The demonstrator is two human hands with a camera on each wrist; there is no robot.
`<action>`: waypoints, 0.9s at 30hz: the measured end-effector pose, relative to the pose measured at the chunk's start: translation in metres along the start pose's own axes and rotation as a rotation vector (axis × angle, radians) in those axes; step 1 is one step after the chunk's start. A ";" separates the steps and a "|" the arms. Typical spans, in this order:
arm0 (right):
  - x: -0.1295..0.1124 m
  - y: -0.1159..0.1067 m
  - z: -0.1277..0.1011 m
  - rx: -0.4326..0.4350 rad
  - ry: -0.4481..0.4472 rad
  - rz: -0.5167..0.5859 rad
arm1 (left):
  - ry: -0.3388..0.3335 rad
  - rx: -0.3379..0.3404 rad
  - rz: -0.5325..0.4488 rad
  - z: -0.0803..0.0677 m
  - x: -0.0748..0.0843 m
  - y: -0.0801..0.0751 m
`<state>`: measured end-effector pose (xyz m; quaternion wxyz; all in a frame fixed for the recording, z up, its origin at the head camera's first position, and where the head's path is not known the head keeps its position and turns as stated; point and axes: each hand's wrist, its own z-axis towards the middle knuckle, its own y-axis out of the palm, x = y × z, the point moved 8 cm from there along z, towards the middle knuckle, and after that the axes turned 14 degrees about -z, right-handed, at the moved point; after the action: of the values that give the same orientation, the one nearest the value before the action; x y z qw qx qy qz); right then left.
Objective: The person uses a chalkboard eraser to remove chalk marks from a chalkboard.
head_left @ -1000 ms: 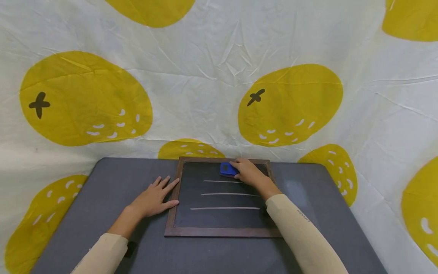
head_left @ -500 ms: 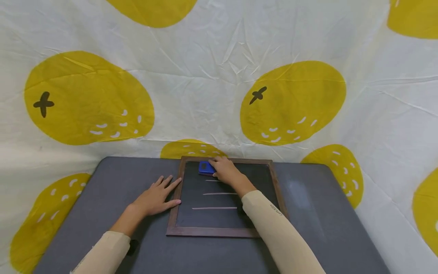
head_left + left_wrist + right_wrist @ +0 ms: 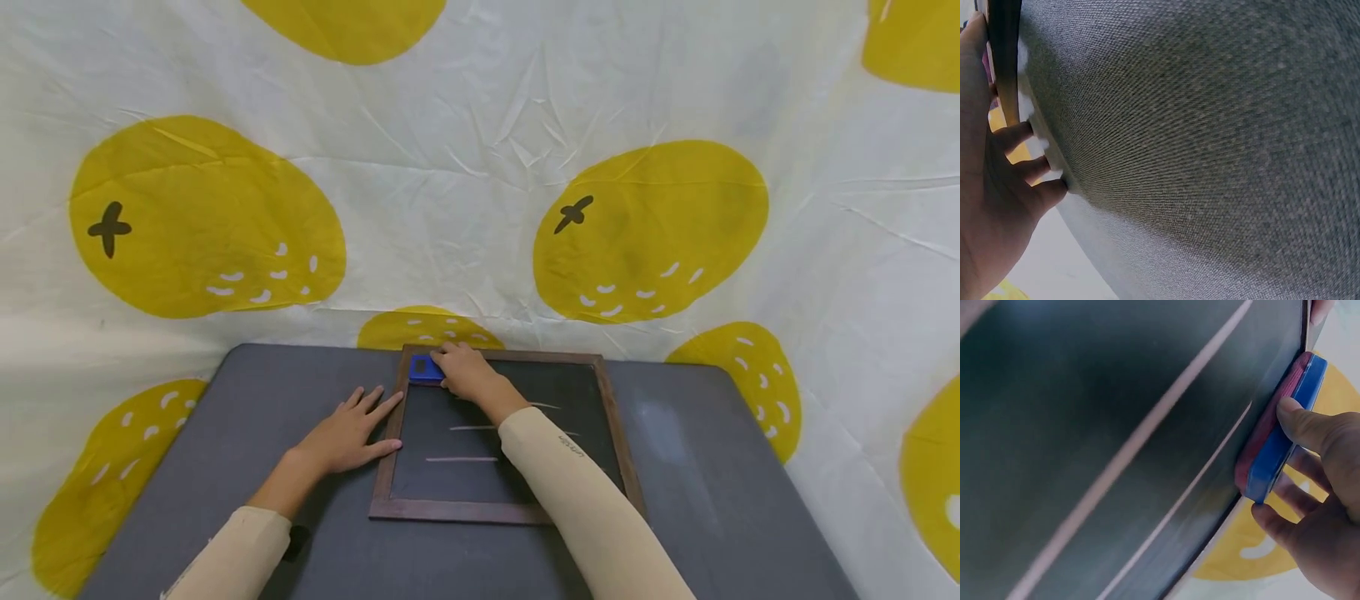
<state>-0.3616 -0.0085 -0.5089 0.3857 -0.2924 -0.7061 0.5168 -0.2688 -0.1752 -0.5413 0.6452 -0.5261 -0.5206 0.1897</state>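
A small chalkboard [image 3: 525, 492] in a dark wooden frame lies on the grey table [image 3: 225, 467], with pale chalk lines [image 3: 461, 459] drawn across it. My right hand [image 3: 465, 372] grips a blue eraser [image 3: 424, 369] with a red felt pad and presses it on the board's far left corner. In the right wrist view the eraser [image 3: 1279, 437] sits between thumb and fingers against the chalkboard [image 3: 1085, 437]. My left hand [image 3: 347, 431] lies flat on the table, fingers straight, touching the frame's left edge. The left wrist view shows that left hand [image 3: 991, 206] beside the frame [image 3: 1004, 56].
A white cloth with big yellow fruit shapes [image 3: 645, 225] hangs behind and around the table. The table's right part bears a faint chalk smear [image 3: 663, 421]. The cloth drapes close to the far edge behind the board.
My right hand has slid the eraser leftward along the board's top, from right of centre to the far left corner. The top chalk line is mostly wiped off. The left hand stayed put.
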 end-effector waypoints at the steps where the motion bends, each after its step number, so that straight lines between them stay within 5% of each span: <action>1: 0.000 0.000 0.000 -0.002 0.004 0.002 | -0.002 0.001 0.000 0.000 0.000 0.000; 27: 0.034 0.008 -0.024 -0.024 0.023 0.145 | -0.028 -0.024 -0.033 0.002 0.001 -0.002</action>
<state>-0.3589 0.0337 -0.5037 0.3519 -0.3535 -0.6845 0.5317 -0.2709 -0.1738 -0.5388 0.6345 -0.5225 -0.5404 0.1799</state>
